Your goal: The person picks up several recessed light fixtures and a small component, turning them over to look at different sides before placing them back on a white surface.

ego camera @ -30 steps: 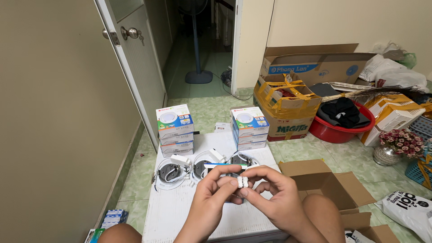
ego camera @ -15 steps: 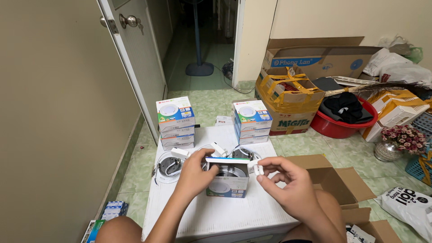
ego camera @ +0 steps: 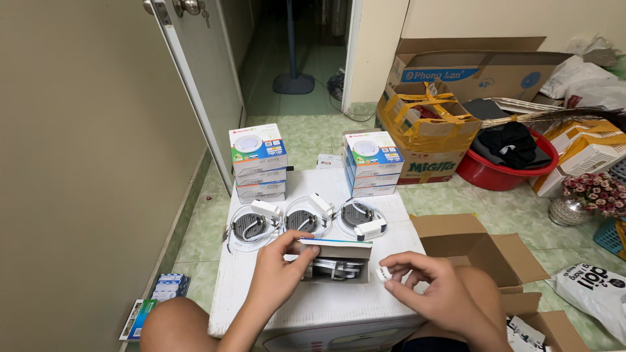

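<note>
Two bare hands work over a small open carton [ego camera: 336, 259] lying on its side on the white worktop [ego camera: 313, 313]. The left hand [ego camera: 279, 268] has its grip clamped on the carton's left end, thumb on the flap. The right hand [ego camera: 435, 292] pinches a little white plastic block [ego camera: 383, 274] at the carton's mouth, where a round metal lamp shows inside. Beyond lie three round downlights [ego camera: 303, 220] with white wired drivers, then two stacks of glossy white-and-blue boxes [ego camera: 259, 163]. The floor [ego camera: 456, 199] is pale green tile; a brown cardboard box [ego camera: 466, 244] stands open just beside the right hand.
</note>
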